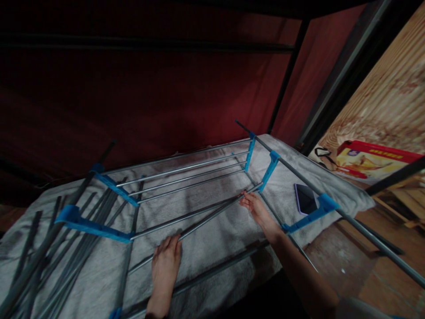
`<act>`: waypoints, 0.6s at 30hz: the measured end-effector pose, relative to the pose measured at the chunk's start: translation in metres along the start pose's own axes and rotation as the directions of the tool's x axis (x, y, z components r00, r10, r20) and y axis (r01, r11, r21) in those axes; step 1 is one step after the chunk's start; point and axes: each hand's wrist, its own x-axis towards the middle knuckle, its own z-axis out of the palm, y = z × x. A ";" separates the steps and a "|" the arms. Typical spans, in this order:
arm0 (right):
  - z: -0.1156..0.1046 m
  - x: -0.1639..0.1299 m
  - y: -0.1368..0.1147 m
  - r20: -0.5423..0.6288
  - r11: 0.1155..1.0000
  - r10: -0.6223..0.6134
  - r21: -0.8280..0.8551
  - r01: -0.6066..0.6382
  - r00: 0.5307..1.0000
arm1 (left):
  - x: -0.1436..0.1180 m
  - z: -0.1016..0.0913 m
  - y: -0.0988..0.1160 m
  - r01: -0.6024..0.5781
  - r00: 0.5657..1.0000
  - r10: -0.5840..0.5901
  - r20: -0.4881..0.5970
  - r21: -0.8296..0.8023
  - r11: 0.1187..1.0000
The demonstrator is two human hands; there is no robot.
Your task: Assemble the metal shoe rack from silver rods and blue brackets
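Steel rod lies diagonal across the grey blanket, long axis running from near-left up to far-right. My left hand is at the near end, fingers curled loosely over it, palm down; can't tell if it's a full grip or just resting. My right hand is further along at the far end, fingertips pinching the rod tip right by the blue connector. So right hand is nearer the joint, left steadies the tail. Rod tip sits touching or just beside the connector, can't tell which. Beyond, parallel rails of the rack frame run btw blue brackets. Phone lies to the right, loose rods piled left.
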 end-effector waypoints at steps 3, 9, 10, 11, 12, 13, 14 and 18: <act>0.002 0.001 -0.003 0.014 1.000 0.001 0.022 -0.001 1.000 | 0.004 -0.005 0.000 -0.018 0.999 0.019 -0.051 0.013 1.000; 0.004 -0.008 0.004 0.054 0.997 0.015 -0.076 -0.011 0.998 | 0.015 -0.011 -0.001 -0.055 0.996 0.056 -0.075 0.021 0.998; 0.004 -0.011 0.007 0.073 0.991 0.028 -0.130 -0.018 0.997 | 0.016 -0.010 -0.001 -0.050 0.996 0.052 -0.073 0.021 0.999; 0.005 -0.013 0.012 0.095 0.984 0.048 -0.178 -0.031 0.994 | 0.016 -0.009 -0.001 -0.043 0.997 0.044 -0.069 0.020 0.999; 0.006 -0.016 0.016 0.121 0.973 0.063 -0.228 -0.034 0.991 | 0.017 -0.008 0.000 -0.032 0.997 0.033 -0.063 0.018 0.999; 0.007 -0.017 0.021 0.151 0.957 0.066 -0.291 -0.019 0.986 | 0.017 -0.007 0.000 -0.021 0.998 0.021 -0.053 0.016 1.000; 0.009 -0.018 0.025 0.180 0.933 0.057 -0.359 0.012 0.982 | 0.017 -0.007 0.001 -0.010 0.999 0.010 -0.040 0.012 1.000; 0.018 -0.017 0.035 0.300 0.775 -0.011 -0.600 0.197 0.954 | 0.015 -0.010 0.004 0.005 1.000 -0.005 -0.012 0.002 1.000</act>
